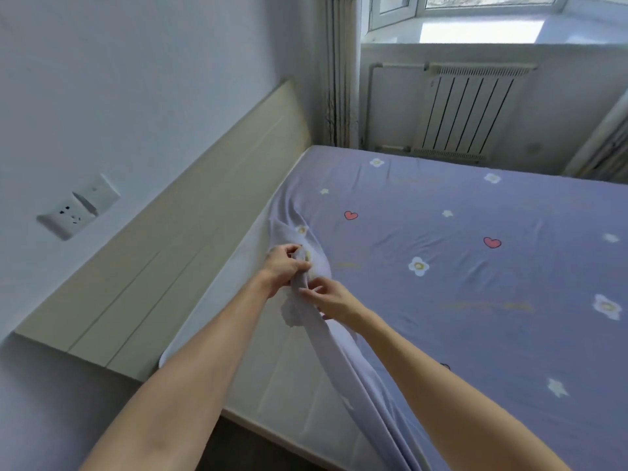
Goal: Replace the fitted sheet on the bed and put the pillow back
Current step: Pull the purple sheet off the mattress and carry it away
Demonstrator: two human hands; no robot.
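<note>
The lilac fitted sheet [475,266] covers the right and far part of your mattress [272,379], leaving its near-left strip by the headboard [190,226] bare. Your left hand [285,266] grips the bunched sheet edge; your right hand [331,299], just beside it, pinches the same fold.

Bedroom interior, with the headboard [190,212] as reference. Pale beige panelled board set against a plain white wall [136,62]. On that wall above its near end, a white double socket plate [79,207]. Beyond its far end, a striped curtain [337,69] hanging in the corner. Right of the curtain, a white ribbed radiator [465,112] below a sunlit window sill [475,30]. Below the near end, dark floor [238,447].
</note>
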